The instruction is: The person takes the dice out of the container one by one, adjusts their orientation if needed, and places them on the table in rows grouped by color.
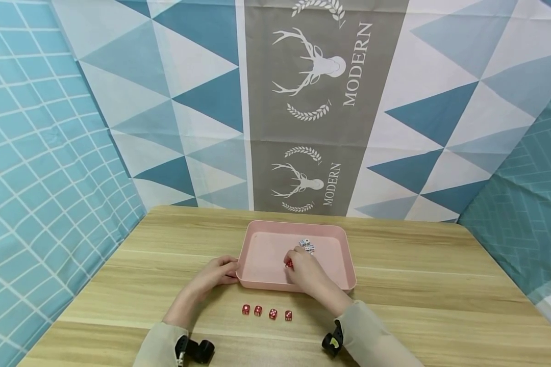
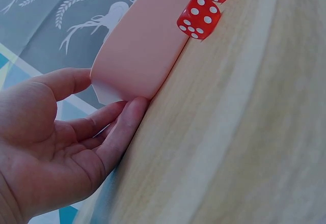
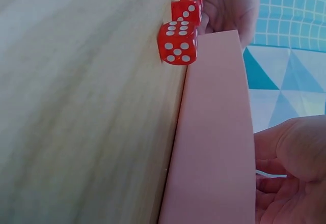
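Note:
A shallow pink tray [image 1: 266, 286] stands on the wooden table. My left hand [image 1: 217, 272] grips its left front corner; in the left wrist view the thumb [image 2: 71, 83] meets the rim and the fingers lie against the wall. Reaching over the front wall, my right hand [image 1: 305, 270] pinches a red die [image 1: 289, 264] inside the tray. In the right wrist view that hand [image 3: 295, 168] is partly behind the tray wall [image 3: 219, 132], which hides its fingertips. Several white dice [image 1: 308, 246] lie in the tray just beyond the right hand.
Several red dice stand in a row in front of the tray, from a leftmost die [image 1: 246, 309] to a rightmost die [image 1: 288, 315]. Wooden table [image 1: 418, 290] extends on both sides. A patterned cloth [image 1: 211, 102] hangs behind it.

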`<action>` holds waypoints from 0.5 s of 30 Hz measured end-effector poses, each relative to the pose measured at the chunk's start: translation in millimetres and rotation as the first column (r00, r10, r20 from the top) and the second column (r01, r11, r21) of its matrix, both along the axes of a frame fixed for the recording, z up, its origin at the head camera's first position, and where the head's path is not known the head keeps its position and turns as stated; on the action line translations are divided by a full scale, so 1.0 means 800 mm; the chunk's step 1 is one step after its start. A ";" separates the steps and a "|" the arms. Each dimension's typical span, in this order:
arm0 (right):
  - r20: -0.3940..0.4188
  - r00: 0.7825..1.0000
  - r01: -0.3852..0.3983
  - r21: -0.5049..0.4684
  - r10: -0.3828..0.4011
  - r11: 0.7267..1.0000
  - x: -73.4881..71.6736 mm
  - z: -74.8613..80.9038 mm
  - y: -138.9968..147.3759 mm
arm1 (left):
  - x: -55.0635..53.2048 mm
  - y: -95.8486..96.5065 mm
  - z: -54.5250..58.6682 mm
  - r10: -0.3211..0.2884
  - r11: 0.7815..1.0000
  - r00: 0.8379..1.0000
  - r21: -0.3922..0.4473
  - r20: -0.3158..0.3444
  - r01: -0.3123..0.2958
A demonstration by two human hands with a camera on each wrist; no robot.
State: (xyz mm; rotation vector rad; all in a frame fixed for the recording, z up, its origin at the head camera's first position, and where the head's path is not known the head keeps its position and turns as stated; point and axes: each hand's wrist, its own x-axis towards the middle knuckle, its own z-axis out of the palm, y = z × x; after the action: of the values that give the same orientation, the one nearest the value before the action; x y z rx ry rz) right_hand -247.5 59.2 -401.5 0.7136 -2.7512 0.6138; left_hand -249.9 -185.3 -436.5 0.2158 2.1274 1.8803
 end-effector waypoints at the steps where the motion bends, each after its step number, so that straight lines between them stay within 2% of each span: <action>1: 0.009 1.000 0.004 -0.007 -0.004 1.000 0.001 0.001 0.001 | 0.000 0.000 0.000 0.001 1.000 1.000 0.000 -0.005 -0.001; 4: 0.032 0.999 0.015 -0.031 -0.014 0.999 0.004 0.003 0.005 | 0.001 -0.001 0.000 -0.009 1.000 0.999 0.011 -0.041 0.009; 8: 0.035 0.999 0.029 -0.054 -0.027 0.998 0.009 0.005 0.010 | 0.003 -0.004 0.000 -0.052 0.998 0.994 0.035 -0.094 0.055; 11: 0.020 0.999 0.027 -0.058 -0.026 0.998 0.013 0.006 0.013 | 0.002 -0.003 0.000 -0.044 0.999 0.997 0.017 -0.070 0.046; 15: 0.039 0.999 0.014 -0.063 -0.011 0.998 0.020 0.007 0.016 | 0.001 0.000 0.001 0.001 1.000 1.000 -0.021 -0.012 -0.002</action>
State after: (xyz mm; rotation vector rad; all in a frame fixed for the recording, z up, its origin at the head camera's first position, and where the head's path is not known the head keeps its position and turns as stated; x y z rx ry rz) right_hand -231.2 71.8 -395.5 0.6765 -2.7556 0.7166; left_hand -249.2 -185.5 -436.0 0.2221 2.1546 1.8618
